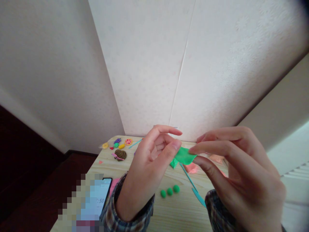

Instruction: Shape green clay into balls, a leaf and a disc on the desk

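A thin, flattened piece of bright green modelling clay [185, 156] is held up over the table between both hands. My left hand [154, 158] has its thumb on the clay's left edge, with the index finger raised and the other fingers curled behind. At the right edge, the thumb and index finger of my right hand [236, 164] pinch the sheet. Three small green clay balls [170, 191] lie in a row on the table below. Behind the sheet, partly hidden, are a green packet [173, 163] and a salmon-coloured packet [191, 168].
A blue-green clay tool [199, 197] lies beside the balls on the wooden table [173, 212]. Small fruit-shaped pieces [121, 146] and a brown coiled piece [120, 155] sit at the back left. A phone [96, 196] is at the front left. The wall [149, 71] rises behind the table.
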The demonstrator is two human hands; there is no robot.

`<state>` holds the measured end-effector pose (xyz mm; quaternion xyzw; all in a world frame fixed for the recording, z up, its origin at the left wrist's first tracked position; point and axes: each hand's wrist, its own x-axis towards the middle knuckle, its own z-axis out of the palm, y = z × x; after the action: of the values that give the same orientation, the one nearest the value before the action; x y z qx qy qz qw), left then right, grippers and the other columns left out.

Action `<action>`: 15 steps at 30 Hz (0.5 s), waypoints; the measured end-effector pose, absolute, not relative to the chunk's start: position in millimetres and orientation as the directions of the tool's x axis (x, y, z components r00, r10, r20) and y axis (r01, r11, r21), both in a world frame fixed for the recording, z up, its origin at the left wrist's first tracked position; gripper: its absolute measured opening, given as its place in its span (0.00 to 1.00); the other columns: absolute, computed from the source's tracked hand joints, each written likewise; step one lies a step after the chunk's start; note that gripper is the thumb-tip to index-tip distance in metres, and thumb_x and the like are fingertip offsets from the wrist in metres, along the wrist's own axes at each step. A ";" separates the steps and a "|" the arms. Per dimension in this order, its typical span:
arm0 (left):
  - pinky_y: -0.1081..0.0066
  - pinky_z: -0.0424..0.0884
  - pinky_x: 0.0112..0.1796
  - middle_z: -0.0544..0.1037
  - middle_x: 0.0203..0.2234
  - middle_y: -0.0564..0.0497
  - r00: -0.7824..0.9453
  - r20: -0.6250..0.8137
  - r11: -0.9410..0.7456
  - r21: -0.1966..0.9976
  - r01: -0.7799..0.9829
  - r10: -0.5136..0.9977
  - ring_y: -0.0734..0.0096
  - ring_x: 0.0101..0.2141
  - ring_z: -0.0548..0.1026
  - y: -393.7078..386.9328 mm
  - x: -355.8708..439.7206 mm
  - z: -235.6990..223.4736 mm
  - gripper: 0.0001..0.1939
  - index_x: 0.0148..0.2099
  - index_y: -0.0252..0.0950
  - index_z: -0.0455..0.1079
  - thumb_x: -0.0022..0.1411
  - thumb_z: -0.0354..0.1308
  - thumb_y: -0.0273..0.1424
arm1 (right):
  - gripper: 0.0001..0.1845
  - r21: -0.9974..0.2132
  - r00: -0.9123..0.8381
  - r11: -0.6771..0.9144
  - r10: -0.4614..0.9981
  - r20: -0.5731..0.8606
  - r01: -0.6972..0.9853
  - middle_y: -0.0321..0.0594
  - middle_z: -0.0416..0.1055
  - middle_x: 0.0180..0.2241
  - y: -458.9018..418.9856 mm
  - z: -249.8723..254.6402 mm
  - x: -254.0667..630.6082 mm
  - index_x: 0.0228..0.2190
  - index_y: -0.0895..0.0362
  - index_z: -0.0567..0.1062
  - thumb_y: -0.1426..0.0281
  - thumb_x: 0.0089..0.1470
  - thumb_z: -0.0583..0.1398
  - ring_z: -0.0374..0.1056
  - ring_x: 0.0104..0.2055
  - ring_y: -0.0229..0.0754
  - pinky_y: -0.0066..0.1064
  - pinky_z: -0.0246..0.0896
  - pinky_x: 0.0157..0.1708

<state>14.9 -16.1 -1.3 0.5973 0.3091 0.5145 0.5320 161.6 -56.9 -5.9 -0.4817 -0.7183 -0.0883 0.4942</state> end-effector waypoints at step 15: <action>0.65 0.69 0.42 0.76 0.29 0.51 0.328 0.353 -0.321 0.935 -0.148 0.876 0.68 0.35 0.73 -14.2 12.2 -2.7 0.02 0.29 0.36 0.72 0.54 0.62 0.28 | 0.08 -0.756 0.107 0.458 0.820 0.562 0.467 0.34 0.67 0.26 -54.4 -0.7 156.4 0.26 0.53 0.70 0.67 0.57 0.57 0.65 0.26 0.36 0.24 0.58 0.18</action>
<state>12.2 -14.2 -2.7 0.6373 0.2858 0.5045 0.5076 156.4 -54.4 -0.7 -0.4956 -0.6491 0.1592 0.5548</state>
